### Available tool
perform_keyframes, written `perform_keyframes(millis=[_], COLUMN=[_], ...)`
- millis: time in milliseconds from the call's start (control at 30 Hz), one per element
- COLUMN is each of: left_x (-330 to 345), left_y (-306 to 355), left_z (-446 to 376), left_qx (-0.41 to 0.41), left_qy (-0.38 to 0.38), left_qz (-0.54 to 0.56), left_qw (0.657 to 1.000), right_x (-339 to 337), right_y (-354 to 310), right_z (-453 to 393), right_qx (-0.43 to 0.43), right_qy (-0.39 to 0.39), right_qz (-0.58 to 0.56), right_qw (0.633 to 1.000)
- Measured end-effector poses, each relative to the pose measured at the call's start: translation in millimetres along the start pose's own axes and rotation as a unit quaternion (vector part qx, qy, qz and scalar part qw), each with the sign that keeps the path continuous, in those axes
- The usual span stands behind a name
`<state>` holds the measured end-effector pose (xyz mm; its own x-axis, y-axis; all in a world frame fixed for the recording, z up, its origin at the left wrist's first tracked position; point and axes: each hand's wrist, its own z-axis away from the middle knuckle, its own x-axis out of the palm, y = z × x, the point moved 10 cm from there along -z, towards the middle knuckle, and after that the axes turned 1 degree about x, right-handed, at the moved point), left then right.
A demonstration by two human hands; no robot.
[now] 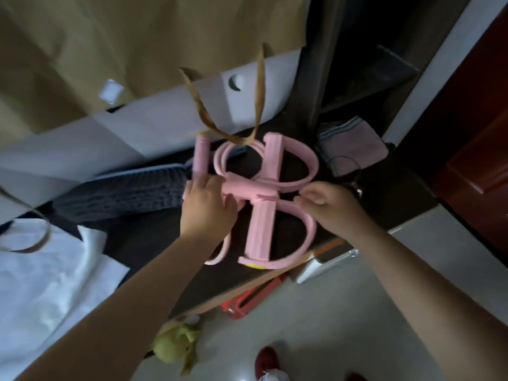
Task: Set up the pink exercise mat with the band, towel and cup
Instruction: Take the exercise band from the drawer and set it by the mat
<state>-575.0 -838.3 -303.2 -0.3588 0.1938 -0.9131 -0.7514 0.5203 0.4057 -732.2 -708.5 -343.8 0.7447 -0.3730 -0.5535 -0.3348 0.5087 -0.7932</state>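
**Pink Band on Dark Bench, Both Hands Engaged**

Item 1. Pink band point(264, 224): a resistance band with foam handles and looped pedal straps, laid on the dark bench point(148, 243), near its front edge. One foam bar is seen lying upright in the view, with a second bar crossing it at the middle. Curved pink loops spread out to the right and upper side. A small yellow part is visible at the band's lower end.

Item 2. Left hand point(207, 207): placed on the left part of the band, fingers curled over the horizontal foam handle. The grip is closed round that handle.

Item 3. Right hand point(328, 203): held at the right side of the band, fingertips drawn together at the pink loop. Whether the strap is actually pinched cannot be told, as the view is blurred there.

Item 4. Folded towel point(354, 148): greyish-pink with striped edge, resting on the bench beyond the right hand, apart from the band.

Item 5. Dark knitted cloth point(123, 193): lying on the bench to the left of the band, just beside the left hand.

Item 6. Brown paper bag point(82, 45): seen at upper left, its twisted handle point(220, 116) hanging down over the band's upper edge.

Item 7. White sheet point(41, 284): at lower left.

Item 8. Green soft toy point(176, 345): on the pale floor point(343, 325) below the bench edge.
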Motion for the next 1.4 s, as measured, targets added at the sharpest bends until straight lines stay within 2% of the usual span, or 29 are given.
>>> perform_keyframes(millis=[100, 200, 367, 467, 600, 733, 867, 967, 1133, 1233, 1333, 1400], left_x=[8, 25, 53, 53, 45, 42, 52, 72, 94, 124, 158, 176], left_y=[-50, -73, -100, -99, -89, -68, -44, -17, 67, 130, 198, 233], left_z=[11, 12, 9, 15, 26, 46, 93, 124, 145, 156, 173, 183], left_qx=[-0.07, -0.139, -0.251, -0.295, -0.265, -0.223, -0.255, -0.234, -0.149, -0.11, -0.056, -0.015], left_qy=[-0.049, -0.121, -0.13, -0.055, -0.021, -0.033, -0.091, -0.146, -0.185, -0.217, -0.257, -0.272], left_qz=[-0.053, 0.042, 0.236, 0.307, 0.297, 0.31, 0.309, 0.296, 0.284, 0.301, 0.297, 0.289], left_qw=[0.995, 0.982, 0.93, 0.903, 0.917, 0.924, 0.912, 0.915, 0.929, 0.922, 0.918, 0.918], right_x=[46, 67, 65, 56, 27, -15, -50, -81, -136, -180, -226, -245], right_y=[-19, -17, -11, -9, 4, 12, 23, 37, 89, 144, 193, 225], right_z=[-6, -17, -28, -19, 7, 38, 88, 128, 181, 223, 278, 313], right_qx=[-0.002, 0.057, 0.074, 0.057, 0.052, 0.013, 0.003, 0.001, 0.061, 0.146, 0.19, 0.227], right_qy=[-0.018, -0.014, 0.041, 0.066, 0.094, 0.139, 0.134, 0.161, 0.206, 0.254, 0.316, 0.331], right_qz=[0.165, 0.261, 0.207, 0.186, 0.16, 0.158, 0.207, 0.244, 0.262, 0.261, 0.209, 0.18], right_qw=[0.986, 0.963, 0.975, 0.979, 0.981, 0.977, 0.969, 0.956, 0.941, 0.92, 0.906, 0.898])
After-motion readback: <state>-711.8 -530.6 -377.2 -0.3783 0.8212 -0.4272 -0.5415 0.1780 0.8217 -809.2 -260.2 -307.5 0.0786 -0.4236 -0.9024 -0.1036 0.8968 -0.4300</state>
